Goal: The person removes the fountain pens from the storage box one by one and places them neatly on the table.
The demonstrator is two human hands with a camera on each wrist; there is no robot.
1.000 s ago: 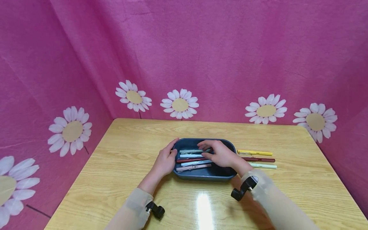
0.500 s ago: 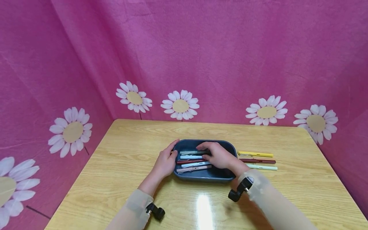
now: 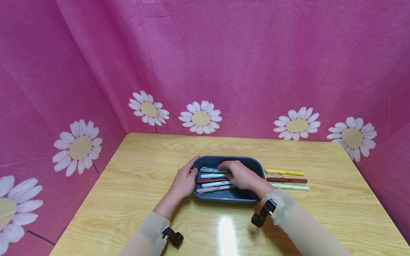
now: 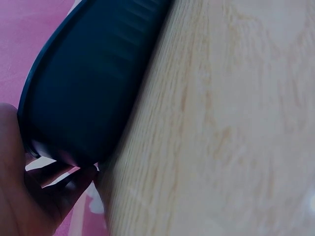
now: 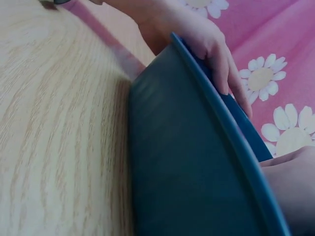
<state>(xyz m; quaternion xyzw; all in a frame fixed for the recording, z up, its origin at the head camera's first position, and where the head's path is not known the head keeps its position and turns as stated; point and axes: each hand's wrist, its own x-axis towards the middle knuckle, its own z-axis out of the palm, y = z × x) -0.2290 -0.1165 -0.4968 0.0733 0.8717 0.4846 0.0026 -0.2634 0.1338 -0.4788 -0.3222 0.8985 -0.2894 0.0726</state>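
Observation:
A dark blue plastic bin [image 3: 221, 200] stands on the table with several capped pens lying side by side in it. My left hand [image 3: 185, 179] grips its left end, thumb over the rim and fingers outside; the left wrist view shows the fingertips against the bin wall [image 4: 74, 98]. Inside the bin, my right hand [image 3: 241, 175] pinches the grey-green pen [image 3: 209, 170] near its right end, fingers beyond it and thumb on the near side. Closer to me lie a light blue pen [image 3: 209, 175], a dark red pen [image 3: 209, 181], a pale blue pen [image 3: 214, 184] and a pinkish-brown pen [image 3: 214, 189].
Right of the bin, a yellow pen [image 3: 285, 172], a dark red pen [image 3: 288, 180] and a pale green pen [image 3: 289, 186] lie on the wooden table [image 3: 144, 160]. A pink curtain [image 3: 243, 71] with daisies hangs behind the table and along its sides.
My right hand has sunk lower into the bin and drawn slightly left, its fingers and thumb closing around the grey-green pen. The left hand keeps its hold on the bin.

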